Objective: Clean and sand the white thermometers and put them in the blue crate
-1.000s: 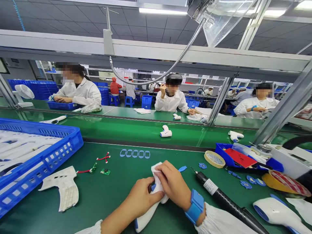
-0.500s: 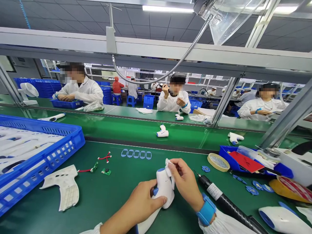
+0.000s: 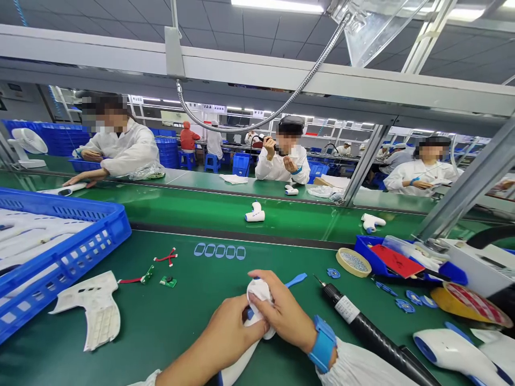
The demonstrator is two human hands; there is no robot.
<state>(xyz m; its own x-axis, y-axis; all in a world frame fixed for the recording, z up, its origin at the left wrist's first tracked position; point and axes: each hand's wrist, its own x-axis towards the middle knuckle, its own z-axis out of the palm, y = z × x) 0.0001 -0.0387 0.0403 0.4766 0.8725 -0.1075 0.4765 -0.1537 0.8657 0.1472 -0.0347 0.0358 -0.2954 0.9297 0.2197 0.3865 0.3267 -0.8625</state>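
Note:
My left hand (image 3: 231, 332) is wrapped round the grip of a white and blue thermometer gun (image 3: 245, 351) that lies on the green bench. My right hand (image 3: 281, 311), with a blue wrist strap (image 3: 323, 344), presses a white cloth (image 3: 259, 292) over the gun's head, fingers closed on it. A blue plastic pick (image 3: 296, 279) lies just beyond my right hand. A black electric screwdriver (image 3: 362, 329) lies to the right of it.
A blue crate (image 3: 86, 238) of white shells stands at left, a loose white half shell (image 3: 94, 308) before it. Small circuit boards (image 3: 168, 281), blue rings (image 3: 219, 251), a tape roll (image 3: 353, 261) and a blue parts tray (image 3: 372, 257) lie around. Finished guns (image 3: 255, 213) ride the conveyor. Co-workers sit opposite.
My right hand lifted the cloth off the gun's head half a second ago and has now pressed it back over the head. On the belt, the guns drifted left.

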